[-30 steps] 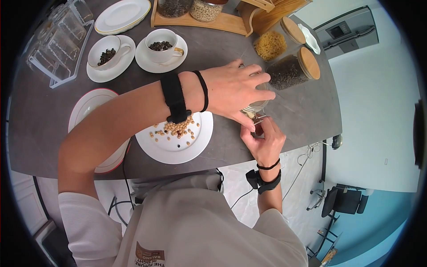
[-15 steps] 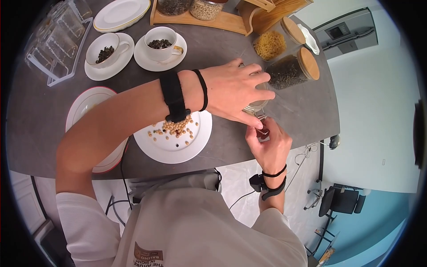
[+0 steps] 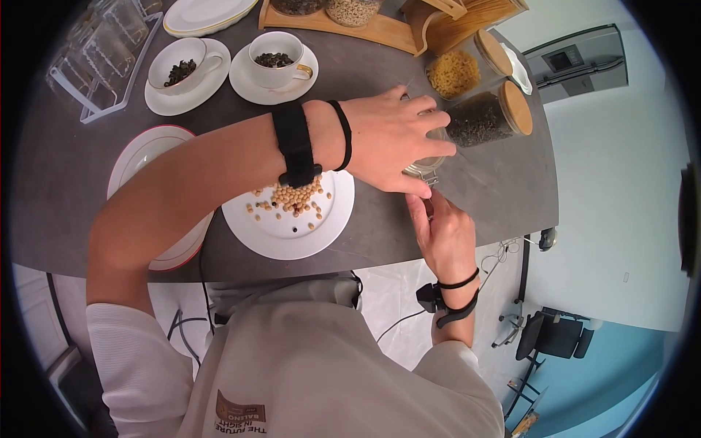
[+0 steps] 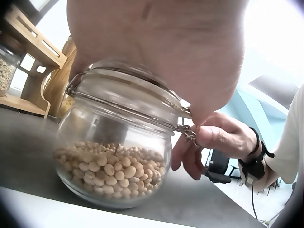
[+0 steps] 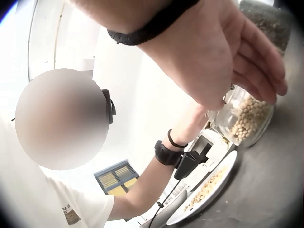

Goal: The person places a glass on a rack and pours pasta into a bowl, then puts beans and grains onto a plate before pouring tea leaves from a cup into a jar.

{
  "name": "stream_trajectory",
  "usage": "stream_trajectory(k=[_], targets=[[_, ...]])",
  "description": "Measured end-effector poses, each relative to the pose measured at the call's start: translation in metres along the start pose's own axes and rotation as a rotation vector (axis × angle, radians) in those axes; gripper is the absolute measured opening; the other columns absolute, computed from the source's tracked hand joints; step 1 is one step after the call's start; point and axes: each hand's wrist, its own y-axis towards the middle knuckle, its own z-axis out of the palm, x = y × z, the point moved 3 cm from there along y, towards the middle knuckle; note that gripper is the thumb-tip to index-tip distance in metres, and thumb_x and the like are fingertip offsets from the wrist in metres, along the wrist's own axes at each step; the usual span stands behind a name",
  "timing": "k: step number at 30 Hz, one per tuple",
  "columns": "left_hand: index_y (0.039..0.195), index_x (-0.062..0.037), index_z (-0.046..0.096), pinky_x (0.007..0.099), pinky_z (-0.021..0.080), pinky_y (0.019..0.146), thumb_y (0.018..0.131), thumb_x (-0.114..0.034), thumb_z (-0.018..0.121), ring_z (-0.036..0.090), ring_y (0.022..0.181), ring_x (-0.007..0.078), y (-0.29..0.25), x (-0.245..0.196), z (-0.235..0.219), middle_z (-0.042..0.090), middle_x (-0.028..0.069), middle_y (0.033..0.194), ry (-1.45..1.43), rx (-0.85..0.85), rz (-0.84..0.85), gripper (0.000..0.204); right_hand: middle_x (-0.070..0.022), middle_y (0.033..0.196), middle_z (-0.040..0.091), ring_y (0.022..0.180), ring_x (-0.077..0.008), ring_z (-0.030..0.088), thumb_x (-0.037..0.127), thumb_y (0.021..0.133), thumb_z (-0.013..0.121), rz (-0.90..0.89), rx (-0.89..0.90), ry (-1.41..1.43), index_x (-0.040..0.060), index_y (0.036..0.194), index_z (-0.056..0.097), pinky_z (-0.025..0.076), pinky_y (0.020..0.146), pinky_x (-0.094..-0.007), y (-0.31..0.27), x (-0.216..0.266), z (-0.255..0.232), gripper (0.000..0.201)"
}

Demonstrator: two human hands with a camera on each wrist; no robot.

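Note:
A clip-top glass jar (image 4: 114, 137), part filled with pale soybeans (image 4: 116, 173), stands upright on the grey table. My left hand (image 3: 391, 142) lies palm down over its glass lid (image 4: 128, 90), with the fingers spread; in the left wrist view the palm covers much of the lid. At the front of the jar, my right hand (image 3: 447, 230) pinches the wire clasp (image 4: 187, 133), its thumb against the metal. The right wrist view shows the right fingers (image 5: 259, 71) close beside the jar. Most of the jar is hidden under the left hand in the head view.
A white plate (image 3: 328, 233) with loose soybeans lies below the left forearm, beside a red-rimmed plate (image 3: 120, 157). Two tea cups (image 3: 276, 51) on saucers stand behind. Jars of pasta (image 3: 454, 73) and dark leaves (image 3: 478, 120) stand right of the left hand. A glass rack (image 3: 120, 95) is far left.
My right hand has shifted slightly rightward at the clasp, and less of the wire shows past its fingers. The left hand stays over the lid. The head view has tilted a little.

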Motion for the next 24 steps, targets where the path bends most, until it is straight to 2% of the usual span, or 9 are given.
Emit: stream_trajectory(k=[6,9,12,13,16,19,20,22,24], targets=[[0.134,-0.0112,0.062,0.0451,0.044,0.097,0.087,-0.059,0.068,0.052,0.116,0.0298,0.006,0.009,-0.002,0.055,0.0140,0.131,0.016,0.017,-0.008,0.068,-0.0203,0.085,0.072,0.074,-0.0390,0.070,0.034,0.097,0.070,0.052,0.077,0.139,-0.0038,0.112,0.062,0.055,0.063,-0.0449,0.002,-0.010,0.000,0.042],[0.134,-0.0110,0.062,0.0445,0.045,0.094,0.085,-0.062,0.068,0.052,0.112,0.0295,0.009,0.012,-0.002,0.056,0.0125,0.126,-0.021,0.040,-0.027,0.071,-0.0278,0.114,0.069,0.103,-0.0418,0.070,0.041,0.097,0.067,0.105,0.134,0.380,-0.0084,0.140,0.048,0.056,0.086,-0.0443,0.005,-0.009,-0.014,0.068],[0.132,-0.0103,0.063,0.0444,0.046,0.093,0.085,-0.064,0.067,0.053,0.113,0.0300,0.014,0.009,-0.007,0.057,0.0125,0.124,-0.033,0.092,-0.057,0.072,-0.0316,0.143,0.053,0.131,-0.0440,0.055,0.049,0.099,0.063,-0.064,0.012,0.382,-0.0098,0.154,0.030,0.045,0.107,-0.0441,0.013,-0.021,-0.017,0.087],[0.131,-0.0100,0.063,0.0444,0.046,0.093,0.085,-0.065,0.066,0.054,0.113,0.0303,0.012,0.007,-0.007,0.057,0.0126,0.123,-0.041,0.126,-0.079,0.072,-0.0306,0.154,0.041,0.145,-0.0419,0.040,0.057,0.101,0.053,-0.079,-0.084,0.459,-0.0104,0.154,0.029,0.033,0.117,-0.0447,0.024,-0.013,-0.026,0.089],[0.131,-0.0089,0.063,0.0450,0.048,0.092,0.084,-0.069,0.064,0.055,0.116,0.0309,0.014,0.008,-0.006,0.057,0.0136,0.123,0.013,0.114,-0.083,0.076,-0.0266,0.157,0.040,0.148,-0.0354,0.038,0.062,0.103,0.044,-0.145,-0.218,0.473,-0.0071,0.155,0.031,0.029,0.120,-0.0423,0.043,-0.002,-0.030,0.088],[0.133,-0.0100,0.062,0.0479,0.054,0.090,0.082,-0.075,0.061,0.055,0.121,0.0332,0.020,0.008,-0.006,0.056,0.0168,0.134,0.018,0.208,-0.141,0.083,-0.0212,0.160,0.037,0.149,-0.0323,0.035,0.062,0.107,0.028,-0.113,-0.117,0.477,-0.0024,0.156,0.034,0.026,0.122,-0.0453,0.057,0.007,-0.024,0.081],[0.126,-0.0096,0.067,0.0475,0.055,0.090,0.083,-0.071,0.061,0.057,0.119,0.0347,0.015,0.005,-0.007,0.062,0.0171,0.130,-0.005,0.033,-0.123,0.075,-0.0210,0.159,0.037,0.148,-0.0322,0.035,0.061,0.107,0.028,-0.104,-0.084,0.482,-0.0019,0.156,0.034,0.026,0.122,-0.0452,0.060,0.007,-0.017,0.080],[0.113,-0.0079,0.073,0.0476,0.055,0.088,0.084,-0.064,0.063,0.059,0.116,0.0350,0.024,0.009,-0.012,0.069,0.0162,0.115,-0.060,0.409,-0.127,0.064,-0.0206,0.159,0.038,0.148,-0.0320,0.036,0.060,0.107,0.029,-0.121,-0.043,0.491,-0.0009,0.156,0.034,0.026,0.122,-0.0450,0.064,0.006,-0.005,0.078],[0.102,-0.0046,0.075,0.0477,0.056,0.084,0.083,-0.059,0.065,0.063,0.110,0.0327,0.017,0.012,0.001,0.072,0.0158,0.103,-0.077,0.151,-0.160,0.058,-0.0205,0.157,0.040,0.146,-0.0314,0.038,0.057,0.108,0.031,-0.137,-0.064,0.544,-0.0009,0.156,0.035,0.027,0.121,-0.0432,0.068,0.004,0.003,0.076]])
